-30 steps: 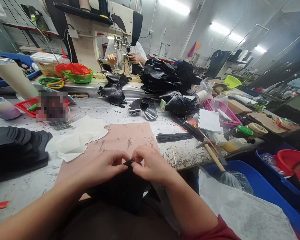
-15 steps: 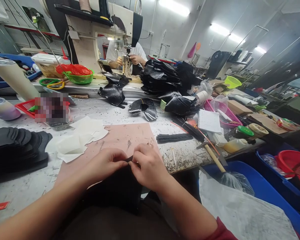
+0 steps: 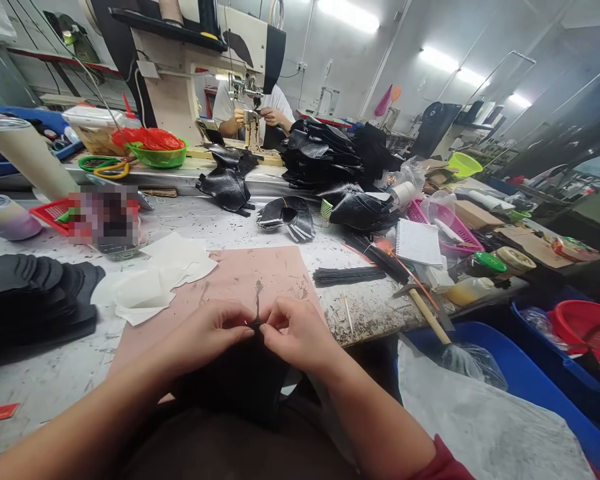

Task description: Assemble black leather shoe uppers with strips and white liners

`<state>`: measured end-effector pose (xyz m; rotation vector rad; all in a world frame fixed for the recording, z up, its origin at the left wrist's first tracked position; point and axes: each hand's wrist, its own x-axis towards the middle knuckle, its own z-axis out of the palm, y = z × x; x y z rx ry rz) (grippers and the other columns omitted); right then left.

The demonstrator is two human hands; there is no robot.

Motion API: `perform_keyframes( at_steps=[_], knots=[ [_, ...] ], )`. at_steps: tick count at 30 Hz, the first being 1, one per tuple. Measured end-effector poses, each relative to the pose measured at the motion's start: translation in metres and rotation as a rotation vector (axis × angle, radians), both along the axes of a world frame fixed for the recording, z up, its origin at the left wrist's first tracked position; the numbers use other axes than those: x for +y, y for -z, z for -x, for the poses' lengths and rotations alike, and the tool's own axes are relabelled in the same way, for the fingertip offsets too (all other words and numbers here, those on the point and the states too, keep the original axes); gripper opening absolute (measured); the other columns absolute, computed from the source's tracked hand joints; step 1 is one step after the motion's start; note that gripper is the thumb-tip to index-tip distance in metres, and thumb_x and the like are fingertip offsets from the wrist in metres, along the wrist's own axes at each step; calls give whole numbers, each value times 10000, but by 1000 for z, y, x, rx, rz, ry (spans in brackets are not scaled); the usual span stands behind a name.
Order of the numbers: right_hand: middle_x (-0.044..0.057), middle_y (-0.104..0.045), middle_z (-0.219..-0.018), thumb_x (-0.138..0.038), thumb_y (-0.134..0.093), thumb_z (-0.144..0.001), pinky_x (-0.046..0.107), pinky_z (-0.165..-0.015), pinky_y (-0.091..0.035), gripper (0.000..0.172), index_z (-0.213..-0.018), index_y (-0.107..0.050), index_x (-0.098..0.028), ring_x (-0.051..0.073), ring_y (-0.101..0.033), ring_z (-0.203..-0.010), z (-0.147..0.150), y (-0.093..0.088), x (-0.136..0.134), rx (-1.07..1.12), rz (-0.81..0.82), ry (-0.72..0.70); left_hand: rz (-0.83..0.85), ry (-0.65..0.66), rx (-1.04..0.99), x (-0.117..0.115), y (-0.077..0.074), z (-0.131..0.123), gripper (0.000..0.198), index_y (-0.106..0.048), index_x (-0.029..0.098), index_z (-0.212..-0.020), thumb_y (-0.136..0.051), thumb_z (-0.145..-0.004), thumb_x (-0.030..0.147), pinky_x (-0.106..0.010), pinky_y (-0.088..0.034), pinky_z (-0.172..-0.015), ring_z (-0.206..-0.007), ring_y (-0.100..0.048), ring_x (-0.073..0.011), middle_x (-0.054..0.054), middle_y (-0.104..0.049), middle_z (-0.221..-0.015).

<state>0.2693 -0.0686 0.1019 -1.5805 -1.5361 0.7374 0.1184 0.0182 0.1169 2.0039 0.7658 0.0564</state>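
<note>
Both of my hands meet over the near edge of a pink work mat. My left hand and my right hand each pinch the top edge of a black leather piece that hangs down toward my lap. The fingertips of the two hands almost touch at the middle of that edge. Most of the leather piece lies below my hands, dark and partly hidden by my forearms.
White paper pieces and a stack of black cut pieces lie left of the mat. A bundle of black strips, a notebook and a hammer sit right. Another person sews at a machine behind piled black leather.
My hands stayed at the mat's near edge; the right hand shifted slightly back right and the pinched black edge is now more hidden between the fingertips.
</note>
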Motion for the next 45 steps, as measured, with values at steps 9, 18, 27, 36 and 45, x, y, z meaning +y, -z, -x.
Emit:
perform_keyframes(
  at_steps=[9, 18, 27, 36, 45],
  knots=[
    [-26, -521, -658, -150, -555, -676, 216, -569, -394, 111, -607, -478, -191, 100, -494, -615, -2, -3, 1, -76, 12, -42, -13, 90, 36, 2, -7, -1, 276, -587, 156, -764, -491, -691, 404, -223, -369, -539, -609, -474, -135, 16, -524, -636],
    [-5, -539, -763, -104, -553, -676, 240, -717, -409, 116, -633, -479, -183, 117, -525, -743, -17, -6, 1, -53, -110, -206, 3, 35, 36, 1, -9, -2, 292, -618, 159, -795, -477, -710, 400, -225, -396, -569, -632, -511, -143, 7, -578, -663],
    [-23, -555, -663, -130, -530, -666, 218, -609, -399, 87, -615, -484, -184, 106, -514, -641, -8, -1, 2, 2, 22, -79, -39, 62, 52, 2, -9, -2, 273, -623, 165, -805, -472, -712, 373, -206, -369, -526, -577, -471, -118, 29, -536, -622],
    [-21, -527, -718, -133, -554, -700, 220, -622, -390, 89, -643, -503, -179, 105, -511, -689, -8, -2, 2, -110, -2, -91, -51, 103, 41, 9, -7, -7, 261, -607, 158, -715, -487, -710, 390, -216, -395, -558, -628, -505, -135, 12, -578, -646],
    [4, -486, -876, -172, -553, -777, 265, -735, -410, 67, -722, -516, -180, 123, -506, -818, -8, 4, 1, -190, -26, -97, -94, 135, 96, 8, -9, -10, 263, -628, 169, -758, -444, -734, 357, -206, -375, -534, -615, -514, -135, 18, -586, -643]
  ],
)
